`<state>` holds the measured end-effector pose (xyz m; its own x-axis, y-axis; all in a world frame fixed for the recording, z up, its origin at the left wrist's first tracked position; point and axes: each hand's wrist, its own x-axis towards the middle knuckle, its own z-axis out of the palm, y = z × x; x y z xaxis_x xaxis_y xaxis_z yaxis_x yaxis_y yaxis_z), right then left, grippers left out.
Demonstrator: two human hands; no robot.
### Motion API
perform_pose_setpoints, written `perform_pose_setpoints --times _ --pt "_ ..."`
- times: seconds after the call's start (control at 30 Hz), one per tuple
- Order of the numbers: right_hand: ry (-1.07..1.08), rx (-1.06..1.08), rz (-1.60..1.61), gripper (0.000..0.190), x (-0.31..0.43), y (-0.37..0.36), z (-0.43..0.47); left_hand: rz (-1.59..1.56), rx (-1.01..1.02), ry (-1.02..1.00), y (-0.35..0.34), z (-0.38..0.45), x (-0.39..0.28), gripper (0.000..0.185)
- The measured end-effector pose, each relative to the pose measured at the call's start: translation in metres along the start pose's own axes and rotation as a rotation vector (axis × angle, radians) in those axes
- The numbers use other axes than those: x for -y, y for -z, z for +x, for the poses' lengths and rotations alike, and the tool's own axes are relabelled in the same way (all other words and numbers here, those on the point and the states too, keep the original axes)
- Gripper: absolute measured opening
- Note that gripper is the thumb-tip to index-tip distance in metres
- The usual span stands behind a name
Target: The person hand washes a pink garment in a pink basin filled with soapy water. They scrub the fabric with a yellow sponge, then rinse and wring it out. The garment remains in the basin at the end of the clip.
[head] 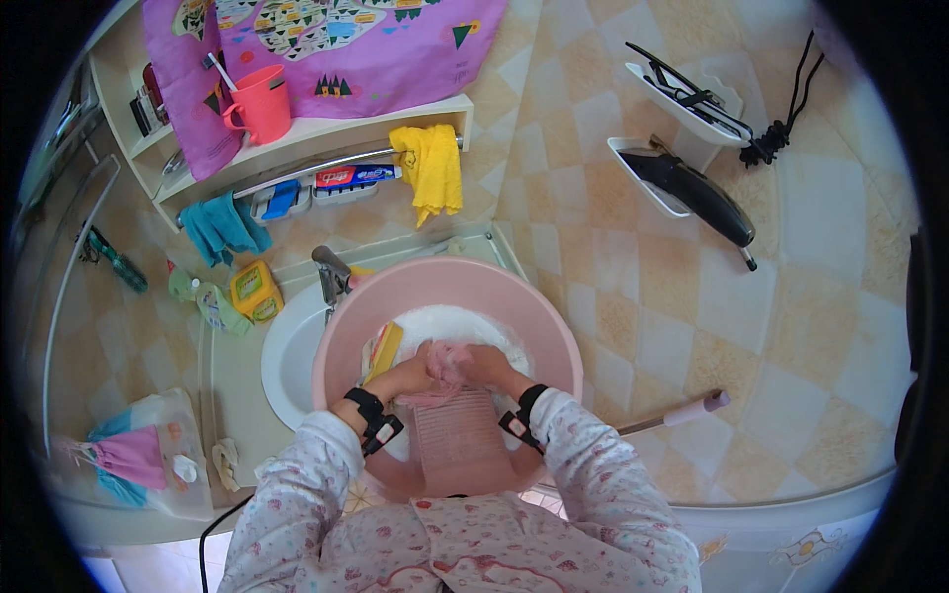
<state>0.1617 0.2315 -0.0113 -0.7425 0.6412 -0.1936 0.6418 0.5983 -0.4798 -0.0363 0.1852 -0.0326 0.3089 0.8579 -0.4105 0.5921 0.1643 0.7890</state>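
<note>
A large pink plastic basin (549, 319) rests over the white washbasin, with suds (474, 320) at its far side. Inside it a pink ribbed washboard (463, 437) slopes down from the near rim. Both hands grip a wet pink cloth (447, 365) at the washboard's upper end. My left hand (408, 374) holds its left side, and part of the cloth spreads over the ridges. On the other side my right hand (489, 367) has the cloth bunched in its fingers. A yellow scrubbing brush or block (385, 352) leans against the basin's inner wall, left of my left hand.
Left of the basin are the white washbasin (285, 363), a metal faucet (331, 270) and a yellow container (256, 291). Above, a shelf (356, 130) carries a pink mug (259, 104); blue and yellow cloths (430, 167) hang below. A hair clipper (693, 189) sits in a wall holder at right.
</note>
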Motion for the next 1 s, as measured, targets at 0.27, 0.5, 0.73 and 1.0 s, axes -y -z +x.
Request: perform_pose_setpoints --times 0.27,0.5,0.73,1.0 --pt "0.299 -0.207 -0.288 0.031 0.048 -0.061 -0.065 0.456 0.127 -0.400 -0.030 -0.056 -0.005 0.054" --pt "0.016 -0.309 0.129 0.031 0.004 -0.079 0.009 0.393 -0.176 -0.176 -0.019 -0.020 0.010 0.042" --pt "0.125 -0.056 0.085 0.036 0.042 -0.056 -0.037 0.655 0.148 -0.516 -0.028 -0.046 0.028 0.040" --pt "-0.285 0.004 0.031 0.050 0.033 -0.018 0.001 0.484 -0.055 -0.098 -0.017 -0.007 0.011 0.039"
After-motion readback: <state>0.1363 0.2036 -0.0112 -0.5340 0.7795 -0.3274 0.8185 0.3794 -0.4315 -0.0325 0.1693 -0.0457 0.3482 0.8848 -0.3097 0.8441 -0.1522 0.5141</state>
